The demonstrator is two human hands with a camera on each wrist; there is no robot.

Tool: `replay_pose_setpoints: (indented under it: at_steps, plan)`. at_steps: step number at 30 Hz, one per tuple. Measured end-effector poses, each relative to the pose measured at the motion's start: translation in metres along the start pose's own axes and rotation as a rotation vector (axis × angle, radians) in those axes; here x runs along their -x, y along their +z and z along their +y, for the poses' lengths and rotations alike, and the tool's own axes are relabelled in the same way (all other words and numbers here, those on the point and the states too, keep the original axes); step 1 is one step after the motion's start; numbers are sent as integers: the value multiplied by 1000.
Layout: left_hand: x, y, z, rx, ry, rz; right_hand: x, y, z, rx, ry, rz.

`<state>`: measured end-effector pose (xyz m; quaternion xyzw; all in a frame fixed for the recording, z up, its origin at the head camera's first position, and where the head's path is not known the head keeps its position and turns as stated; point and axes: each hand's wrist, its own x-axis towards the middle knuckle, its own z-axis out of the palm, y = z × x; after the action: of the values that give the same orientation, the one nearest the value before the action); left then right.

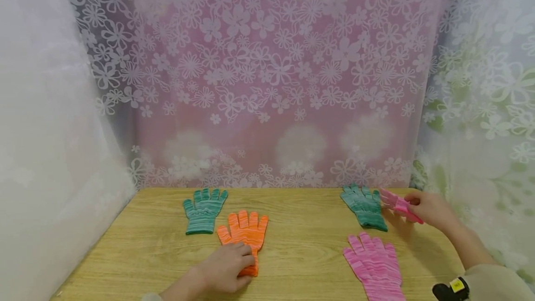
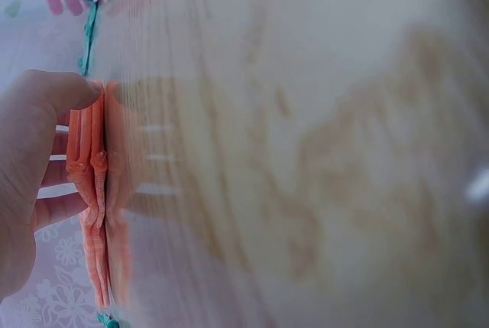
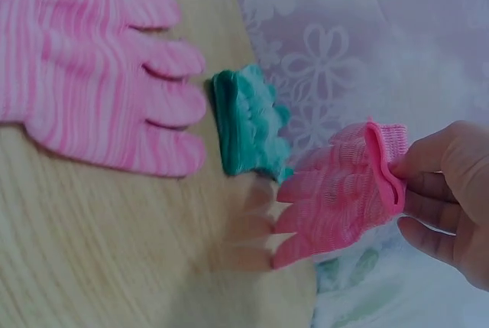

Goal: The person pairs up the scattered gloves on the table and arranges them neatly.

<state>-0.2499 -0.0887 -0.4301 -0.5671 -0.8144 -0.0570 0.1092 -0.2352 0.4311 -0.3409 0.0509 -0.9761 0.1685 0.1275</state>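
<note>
From my head, I see my left hand [image 1: 227, 264] gripping the cuff end of the orange glove [image 1: 246, 229], whose fingers spread away from me on the table [image 1: 301, 236]. My right hand [image 1: 432, 208] pinches the held pink glove [image 1: 402, 206] by its cuff, just beside the right teal glove [image 1: 365, 207]; whether they touch I can't tell. The flat pink glove [image 1: 376, 266] lies nearer me, and the left teal glove [image 1: 203, 212] sits beyond the orange one. I take the step in hand to be handling two gloves at once, one per hand; whether I'm picking up or laying down isn't clear to me. The next move probably calls for a steady pinch on the pink cuff and care not to drag the teal glove.

My left wrist gives what my head can't: a low side view of the orange glove bunched into folds between thumb and fingers, right down by the table.

My right wrist shows the open mouth of the pink cuff, squeezed at its edge, and the glove's fingers raised over a shadow; the orange glove is out of sight here.
</note>
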Motion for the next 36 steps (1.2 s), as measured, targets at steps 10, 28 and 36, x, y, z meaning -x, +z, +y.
replay_pose_setpoints:
  at_steps: [10,28,36]
  plan:
    - [-1,-2,-1,-18,2,2,-15,-15,-53,56,-53,46]
    - [0,-4,1,-69,14,3,-47,32,-134,-4,-260,51]
    - [-2,-6,3,-64,10,36,-39,63,-163,45,-356,87]
